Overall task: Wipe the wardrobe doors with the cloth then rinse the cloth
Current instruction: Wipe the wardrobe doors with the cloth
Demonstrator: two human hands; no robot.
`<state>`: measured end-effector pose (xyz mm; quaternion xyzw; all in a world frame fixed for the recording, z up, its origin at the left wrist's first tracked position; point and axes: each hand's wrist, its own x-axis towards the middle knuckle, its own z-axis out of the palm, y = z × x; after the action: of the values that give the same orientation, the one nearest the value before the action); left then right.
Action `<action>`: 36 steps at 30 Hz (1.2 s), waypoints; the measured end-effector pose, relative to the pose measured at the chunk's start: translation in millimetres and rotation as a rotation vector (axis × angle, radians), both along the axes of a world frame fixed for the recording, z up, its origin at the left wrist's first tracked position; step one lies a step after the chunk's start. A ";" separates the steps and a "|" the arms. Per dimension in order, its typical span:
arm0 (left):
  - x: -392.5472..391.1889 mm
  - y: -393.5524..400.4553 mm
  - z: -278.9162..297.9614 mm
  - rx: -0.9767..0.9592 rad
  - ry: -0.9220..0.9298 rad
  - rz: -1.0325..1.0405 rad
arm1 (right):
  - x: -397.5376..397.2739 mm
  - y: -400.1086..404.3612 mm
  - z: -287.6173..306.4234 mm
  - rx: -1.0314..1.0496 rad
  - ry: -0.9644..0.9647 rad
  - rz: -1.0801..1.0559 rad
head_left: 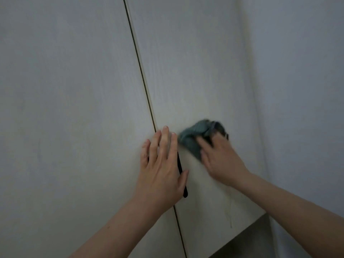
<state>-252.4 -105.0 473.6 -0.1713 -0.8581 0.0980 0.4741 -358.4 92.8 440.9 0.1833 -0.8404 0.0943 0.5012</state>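
My right hand (221, 157) grips bunched cloth (197, 135) | soft, light, hold mid-wad | left hand (163, 164) flat on door (195, 71) beside it

Dim, flat, greyish light; right hand (221, 157) motion-blurred (cloth (197, 135) too); soft focus.

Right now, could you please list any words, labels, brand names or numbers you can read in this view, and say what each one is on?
None: no text, label, brand or number shows anywhere.
The wardrobe doors are plain pale panels.
The dark handle carries no marking.
The cloth under the right hand is motion-blurred, with no print discernible.
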 end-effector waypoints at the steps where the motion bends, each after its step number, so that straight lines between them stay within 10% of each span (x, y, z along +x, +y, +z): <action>1: -4.3 3.4 1.3 0.000 0.005 0.012 | -10.2 12.2 14.7 -0.160 -0.003 -0.021; 6: -14.5 4.4 3.5 0.018 0.045 0.068 | -27.6 31.2 50.4 -0.622 -0.051 -0.089; 12: -18.8 3.2 1.9 0.081 0.096 0.038 | 13.3 -32.1 42.3 -0.017 0.151 0.119; 18: -21.2 3.2 0.8 0.104 0.115 0.046 | 3.0 -27.8 68.6 0.153 0.303 0.167; 27: -21.2 2.6 0.2 0.097 0.086 0.028 | -43.9 54.9 20.7 -0.747 -0.089 -0.149; 36: -11.0 2.3 -11.3 0.092 -0.012 -0.035 | 34.8 -66.0 -87.1 -0.210 0.075 0.020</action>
<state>-263.3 -102.7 462.3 -0.1650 -0.8613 0.0493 0.4781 -323.6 26.8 353.8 0.1418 -0.8046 0.1798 0.5478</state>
